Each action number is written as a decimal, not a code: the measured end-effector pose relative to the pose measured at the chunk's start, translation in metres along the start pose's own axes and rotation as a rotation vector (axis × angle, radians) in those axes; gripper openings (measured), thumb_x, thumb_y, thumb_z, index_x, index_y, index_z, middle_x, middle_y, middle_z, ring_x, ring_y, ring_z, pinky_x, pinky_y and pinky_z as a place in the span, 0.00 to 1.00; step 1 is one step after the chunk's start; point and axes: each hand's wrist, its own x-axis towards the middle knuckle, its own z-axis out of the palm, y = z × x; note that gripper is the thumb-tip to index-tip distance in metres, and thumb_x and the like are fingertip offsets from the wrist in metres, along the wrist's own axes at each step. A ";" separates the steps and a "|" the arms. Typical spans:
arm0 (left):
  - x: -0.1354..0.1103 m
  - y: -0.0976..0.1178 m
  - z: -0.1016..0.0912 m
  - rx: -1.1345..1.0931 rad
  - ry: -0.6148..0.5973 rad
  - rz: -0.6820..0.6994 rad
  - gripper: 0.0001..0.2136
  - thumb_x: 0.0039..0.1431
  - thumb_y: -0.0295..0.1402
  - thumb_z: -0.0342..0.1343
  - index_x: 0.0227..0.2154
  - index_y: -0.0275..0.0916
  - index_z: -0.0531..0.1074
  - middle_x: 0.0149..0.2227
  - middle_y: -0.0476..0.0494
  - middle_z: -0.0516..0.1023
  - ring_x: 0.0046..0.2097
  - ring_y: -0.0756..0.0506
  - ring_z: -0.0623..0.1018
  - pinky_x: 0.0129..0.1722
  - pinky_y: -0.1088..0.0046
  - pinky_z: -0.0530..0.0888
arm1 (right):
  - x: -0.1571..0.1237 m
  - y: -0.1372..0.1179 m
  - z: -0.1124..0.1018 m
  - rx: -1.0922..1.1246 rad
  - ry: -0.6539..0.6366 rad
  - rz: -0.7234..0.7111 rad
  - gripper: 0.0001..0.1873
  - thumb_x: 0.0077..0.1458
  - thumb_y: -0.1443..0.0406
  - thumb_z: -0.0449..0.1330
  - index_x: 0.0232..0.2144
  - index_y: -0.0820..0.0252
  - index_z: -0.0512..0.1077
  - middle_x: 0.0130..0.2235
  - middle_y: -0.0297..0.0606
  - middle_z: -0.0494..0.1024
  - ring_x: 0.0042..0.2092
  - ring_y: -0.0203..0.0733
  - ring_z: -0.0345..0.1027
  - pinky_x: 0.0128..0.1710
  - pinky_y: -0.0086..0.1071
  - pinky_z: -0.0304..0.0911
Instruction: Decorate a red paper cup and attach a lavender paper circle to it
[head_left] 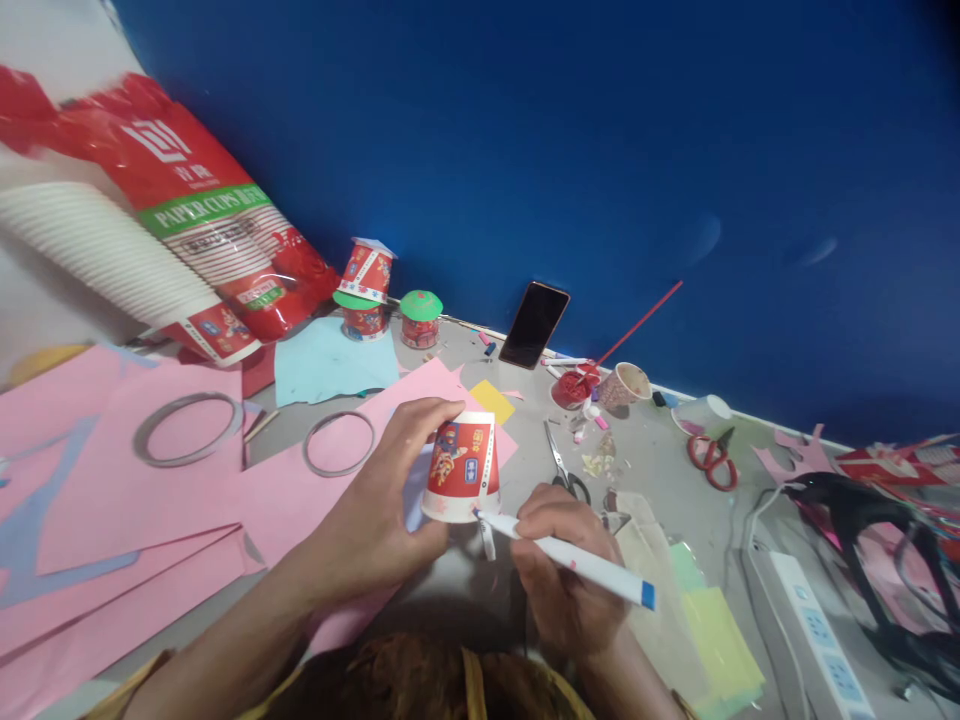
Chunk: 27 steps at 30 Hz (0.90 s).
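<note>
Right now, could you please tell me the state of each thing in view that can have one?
Paper cup, upside down, in the left hand.
Marker, uncapped, in the right hand, tip at the cup's lower band.
Phone, propped up, screen dark.
Stacked cups, nested, lying aslant.
Grey rings, lying flat.
White cup, tipped on its side.
Red scissors, lying down.

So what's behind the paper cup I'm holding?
Past the upper edge of the paper cup in your left hand, pink paper and a yellow piece show. Whatever lies directly behind the cup is covered, as is its far side.
</note>
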 end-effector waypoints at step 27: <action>-0.002 -0.001 0.000 -0.021 -0.022 -0.007 0.44 0.51 0.21 0.58 0.72 0.56 0.58 0.71 0.43 0.66 0.74 0.33 0.68 0.73 0.45 0.71 | -0.003 0.001 0.001 0.007 0.101 0.023 0.02 0.72 0.64 0.62 0.43 0.54 0.75 0.32 0.33 0.79 0.30 0.40 0.76 0.31 0.34 0.70</action>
